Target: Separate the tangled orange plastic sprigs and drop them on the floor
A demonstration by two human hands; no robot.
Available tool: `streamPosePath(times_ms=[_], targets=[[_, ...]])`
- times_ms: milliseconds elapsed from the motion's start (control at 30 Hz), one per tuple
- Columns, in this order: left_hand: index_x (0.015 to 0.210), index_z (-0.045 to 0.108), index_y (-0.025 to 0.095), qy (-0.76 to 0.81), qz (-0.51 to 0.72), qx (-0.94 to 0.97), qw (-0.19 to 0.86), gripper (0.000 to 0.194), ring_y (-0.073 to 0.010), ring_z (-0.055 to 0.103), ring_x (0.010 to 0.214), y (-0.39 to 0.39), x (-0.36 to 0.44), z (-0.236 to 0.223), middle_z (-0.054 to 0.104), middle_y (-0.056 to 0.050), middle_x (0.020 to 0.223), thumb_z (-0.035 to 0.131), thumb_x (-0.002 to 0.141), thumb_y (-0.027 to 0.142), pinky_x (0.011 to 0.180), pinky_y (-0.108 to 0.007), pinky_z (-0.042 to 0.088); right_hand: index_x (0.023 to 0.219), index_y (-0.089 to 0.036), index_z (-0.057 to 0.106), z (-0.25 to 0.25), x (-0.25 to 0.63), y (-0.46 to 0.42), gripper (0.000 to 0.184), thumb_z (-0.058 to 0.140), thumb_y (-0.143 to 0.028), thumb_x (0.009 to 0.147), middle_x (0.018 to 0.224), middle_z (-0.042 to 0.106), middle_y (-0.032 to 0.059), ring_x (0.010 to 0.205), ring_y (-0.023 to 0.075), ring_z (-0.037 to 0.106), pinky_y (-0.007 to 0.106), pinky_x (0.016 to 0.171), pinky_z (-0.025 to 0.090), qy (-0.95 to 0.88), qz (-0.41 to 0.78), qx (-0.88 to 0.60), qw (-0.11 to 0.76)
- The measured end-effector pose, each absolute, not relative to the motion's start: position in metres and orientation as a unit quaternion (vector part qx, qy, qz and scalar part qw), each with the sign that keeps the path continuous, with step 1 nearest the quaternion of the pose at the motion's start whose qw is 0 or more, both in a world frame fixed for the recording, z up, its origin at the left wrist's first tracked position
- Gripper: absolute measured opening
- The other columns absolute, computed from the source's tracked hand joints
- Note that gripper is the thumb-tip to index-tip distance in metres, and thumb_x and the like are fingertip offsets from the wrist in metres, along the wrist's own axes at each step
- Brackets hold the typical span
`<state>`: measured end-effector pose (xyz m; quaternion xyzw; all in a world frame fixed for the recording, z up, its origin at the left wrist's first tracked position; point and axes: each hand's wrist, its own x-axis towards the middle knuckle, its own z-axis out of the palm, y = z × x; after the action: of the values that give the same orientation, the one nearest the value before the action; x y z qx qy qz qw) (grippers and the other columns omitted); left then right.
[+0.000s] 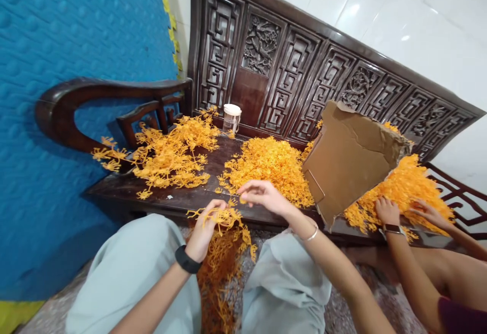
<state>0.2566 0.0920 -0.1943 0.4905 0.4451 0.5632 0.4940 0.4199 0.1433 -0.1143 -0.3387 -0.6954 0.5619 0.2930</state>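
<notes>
orange sprigs (228, 216), pinched in my left hand (204, 233)
i should grip softly; i can't tell if my right hand (267, 198) pinches any.

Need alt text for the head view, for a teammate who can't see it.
A person's left hand holds a tangle of orange sprigs, the right hand close beside it. On the dark wooden bench beyond lie orange heaps, with a tilted cardboard sheet among them and, to its right, another person's hands in one heap.
</notes>
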Motion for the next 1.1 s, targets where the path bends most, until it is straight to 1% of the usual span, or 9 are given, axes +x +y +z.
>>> streamPosePath(times_ms=[67,200,300,400,533,600,733,900,1100], targets=[[0.072,0.055,0.020,0.448,0.570,0.495,0.479,0.023,-0.0182,0.054,0.076,0.090,0.254,-0.192,0.056,-0.001,0.074,0.047,0.077,0.041,0.069,-0.027,0.042,0.080,-0.016,0.059,-0.135,0.408,0.138,0.025,0.069,-0.031,0.064,0.063,0.056,-0.0037,0.051,0.0055,0.051,0.020,0.053,0.042,-0.661,0.600,-0.324,0.312],[0.052,0.053,0.018,0.461,0.581,0.501,0.445,0.029,-0.0207,0.051,0.089,0.088,0.249,-0.187,0.055,-0.003,0.084,0.060,0.068,0.042,0.078,-0.028,0.040,0.077,-0.015,0.060,-0.152,0.401,0.135,0.024,0.071,-0.029,0.062,0.065,0.058,-0.0022,0.059,0.0074,0.054,0.022,0.061,0.044,-0.634,0.625,-0.306,0.337],[0.059,0.053,0.019,0.456,0.559,0.498,0.482,0.026,-0.0161,0.055,0.066,0.088,0.248,-0.188,0.058,-0.001,0.070,0.059,0.069,0.043,0.062,-0.027,0.044,0.084,-0.015,0.064,-0.155,0.407,0.131,0.026,0.070,-0.030,0.063,0.075,0.060,0.0002,0.067,0.0089,0.056,0.024,0.068,0.045,-0.638,0.626,-0.301,0.332],[0.072,0.056,0.019,0.448,0.532,0.494,0.521,0.024,-0.0126,0.051,0.047,0.089,0.251,-0.192,0.058,0.002,0.057,0.060,0.068,0.042,0.048,-0.025,0.042,0.085,-0.016,0.065,-0.158,0.411,0.129,0.025,0.067,-0.032,0.066,0.079,0.059,0.0013,0.067,0.0091,0.056,0.024,0.066,0.045,-0.648,0.615,-0.301,0.333],[0.069,0.063,0.017,0.446,0.525,0.496,0.529,0.024,-0.0119,0.052,0.050,0.089,0.255,-0.193,0.062,0.001,0.061,0.069,0.059,0.038,0.048,-0.023,0.042,0.089,-0.017,0.061,-0.164,0.406,0.128,0.027,0.064,-0.033,0.069,0.077,0.059,0.0009,0.065,0.0089,0.055,0.023,0.063,0.044,-0.669,0.581,-0.314,0.341],[0.066,0.063,0.017,0.450,0.529,0.492,0.525,0.023,-0.0110,0.051,0.050,0.088,0.254,-0.191,0.059,0.002,0.057,0.066,0.062,0.039,0.047,-0.022,0.040,0.089,-0.017,0.059,-0.164,0.403,0.126,0.025,0.063,-0.033,0.071,0.075,0.059,0.0005,0.065,0.0092,0.055,0.023,0.063,0.044,-0.689,0.537,-0.329,0.359],[0.064,0.062,0.016,0.459,0.534,0.485,0.518,0.024,-0.0097,0.047,0.047,0.086,0.251,-0.187,0.054,0.003,0.052,0.061,0.068,0.039,0.046,-0.021,0.038,0.076,-0.017,0.058,-0.164,0.402,0.124,0.016,0.057,-0.033,0.075,0.074,0.057,0.0014,0.065,0.0096,0.052,0.023,0.060,0.041,-0.751,0.400,-0.359,0.383],[0.062,0.060,0.017,0.464,0.529,0.489,0.515,0.022,-0.0104,0.048,0.048,0.088,0.251,-0.192,0.054,0.004,0.052,0.065,0.063,0.038,0.046,-0.021,0.037,0.097,-0.018,0.056,-0.168,0.404,0.126,0.026,0.057,-0.031,0.075,0.079,0.058,0.0014,0.063,0.0085,0.051,0.020,0.054,0.037,-0.764,0.390,-0.357,0.370],[0.065,0.062,0.016,0.464,0.524,0.490,0.519,0.021,-0.0109,0.050,0.049,0.089,0.251,-0.196,0.056,0.003,0.054,0.067,0.063,0.037,0.048,-0.022,0.039,0.078,-0.016,0.059,-0.166,0.403,0.126,0.014,0.056,-0.029,0.076,0.072,0.058,0.0007,0.061,0.0083,0.050,0.019,0.053,0.035,-0.767,0.355,-0.370,0.386]])
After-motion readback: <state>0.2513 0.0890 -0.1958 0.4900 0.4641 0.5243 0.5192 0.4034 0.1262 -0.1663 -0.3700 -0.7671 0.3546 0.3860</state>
